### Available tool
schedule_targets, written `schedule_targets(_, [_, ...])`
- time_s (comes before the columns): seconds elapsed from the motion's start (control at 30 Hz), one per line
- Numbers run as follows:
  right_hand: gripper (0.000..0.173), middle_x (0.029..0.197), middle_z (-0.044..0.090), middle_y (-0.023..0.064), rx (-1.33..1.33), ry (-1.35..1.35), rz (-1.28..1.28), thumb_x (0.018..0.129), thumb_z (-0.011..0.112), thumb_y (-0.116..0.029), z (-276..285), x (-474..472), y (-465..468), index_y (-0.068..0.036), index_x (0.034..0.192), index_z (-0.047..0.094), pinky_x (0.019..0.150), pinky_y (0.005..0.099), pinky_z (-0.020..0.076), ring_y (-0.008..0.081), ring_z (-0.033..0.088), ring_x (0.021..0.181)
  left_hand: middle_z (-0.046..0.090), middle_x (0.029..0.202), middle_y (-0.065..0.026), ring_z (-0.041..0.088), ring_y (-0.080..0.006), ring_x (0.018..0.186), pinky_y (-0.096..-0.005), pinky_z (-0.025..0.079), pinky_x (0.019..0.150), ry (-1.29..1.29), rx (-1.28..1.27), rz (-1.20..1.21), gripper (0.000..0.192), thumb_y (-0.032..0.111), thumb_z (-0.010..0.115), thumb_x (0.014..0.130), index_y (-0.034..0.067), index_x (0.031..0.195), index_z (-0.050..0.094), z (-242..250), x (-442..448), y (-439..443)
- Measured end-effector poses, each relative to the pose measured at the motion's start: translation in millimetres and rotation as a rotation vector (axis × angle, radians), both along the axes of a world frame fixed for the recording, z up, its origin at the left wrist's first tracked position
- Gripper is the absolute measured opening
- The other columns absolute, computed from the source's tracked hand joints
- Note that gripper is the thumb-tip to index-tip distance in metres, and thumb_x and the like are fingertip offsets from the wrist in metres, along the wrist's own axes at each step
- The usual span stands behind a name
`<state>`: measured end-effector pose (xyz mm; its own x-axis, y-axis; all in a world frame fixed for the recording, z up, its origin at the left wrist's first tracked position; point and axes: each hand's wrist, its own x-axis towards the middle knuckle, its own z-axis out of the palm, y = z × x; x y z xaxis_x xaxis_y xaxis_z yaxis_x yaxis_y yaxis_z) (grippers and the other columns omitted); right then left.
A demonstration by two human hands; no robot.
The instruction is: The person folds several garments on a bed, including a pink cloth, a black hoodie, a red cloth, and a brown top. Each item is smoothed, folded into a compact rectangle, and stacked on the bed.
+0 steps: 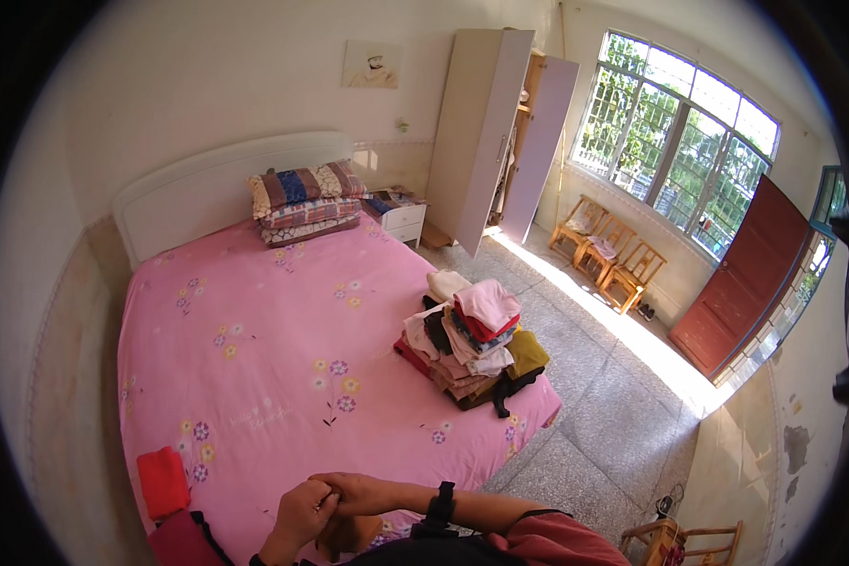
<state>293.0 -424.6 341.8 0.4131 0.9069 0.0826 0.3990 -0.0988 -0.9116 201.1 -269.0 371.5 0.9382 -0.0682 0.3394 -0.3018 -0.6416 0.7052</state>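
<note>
My left hand (pixel 298 511) and my right hand (pixel 359 493) touch each other above the bed's near edge, with curled fingers. Whether anything is between the fingers is hidden. Just below them is a brown thing (pixel 350 534), too little visible to name. A pink flowered bedsheet (pixel 276 396) covers the bed. On its right corner stands a tall pile of folded clothes (pixel 467 347), with a pale pink piece (pixel 488 304) on top and a mustard one (pixel 527 354) at the side. A folded bright red cloth (pixel 163 482) and a dark red garment (pixel 184 543) lie at the near left.
Folded quilts (pixel 308 201) lie by the headboard (pixel 233 163), beside a white nightstand (pixel 405 221). A wardrobe (pixel 467 134) stands with its doors ajar. Bamboo chairs (pixel 633 272) line the window wall near a red door (pixel 743 283). Another wooden chair (pixel 661 541) is at the lower right.
</note>
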Motion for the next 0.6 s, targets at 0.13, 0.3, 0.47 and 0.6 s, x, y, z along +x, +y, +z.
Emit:
schedule_targets(0.13, [0.028, 0.099, 0.062, 0.0211, 0.037, -0.173, -0.104, 0.078, 0.056, -0.008, -6, 2, -2, -0.001, 0.105, 0.058, 0.083, 0.0411, 0.0482, 0.0388, 0.059, 0.094, 0.058, 0.072, -0.0121, 0.059, -0.0263, 0.065, -0.0349, 0.048, 0.060, -0.060, -0.101, -0.002, 0.010, 0.011, 0.061, 0.086, 0.002, 0.084, 0.060, 3, -3, -1])
schedule_targets(0.3, [0.017, 0.089, 0.061, 0.0155, 0.004, -0.429, -0.286, 0.074, 0.060, -0.007, -26, 18, -8, -0.004, 0.091, 0.060, 0.074, 0.0417, 0.0489, 0.0369, 0.060, 0.086, 0.054, 0.069, -0.0017, 0.052, -0.0113, 0.064, -0.0275, 0.044, 0.057, 0.157, -0.460, 0.032, 0.014, 0.012, 0.056, 0.092, 0.002, 0.083, 0.057, -3, -13, 2])
schedule_targets(0.47, [0.016, 0.083, 0.062, 0.0152, -0.032, -0.469, -0.467, 0.072, 0.062, -0.007, -25, 47, -29, -0.004, 0.088, 0.060, 0.072, 0.0421, 0.0492, 0.0369, 0.060, 0.084, 0.051, 0.069, 0.0043, 0.043, -0.0036, 0.063, -0.0217, 0.039, 0.055, 0.279, -0.657, 0.149, 0.017, 0.015, 0.059, 0.092, 0.004, 0.081, 0.052, -10, -17, 23])
schedule_targets(0.6, [0.013, 0.080, 0.062, 0.0148, 0.037, -0.436, -0.611, 0.069, 0.059, 0.001, 0, 72, -54, -0.004, 0.081, 0.061, 0.065, 0.0411, 0.0493, 0.0362, 0.061, 0.075, 0.054, 0.066, 0.0014, 0.047, -0.0060, 0.060, -0.0232, 0.041, 0.055, 0.282, -0.587, 0.133, 0.020, 0.015, 0.068, 0.085, 0.004, 0.083, 0.052, 2, -21, 33])
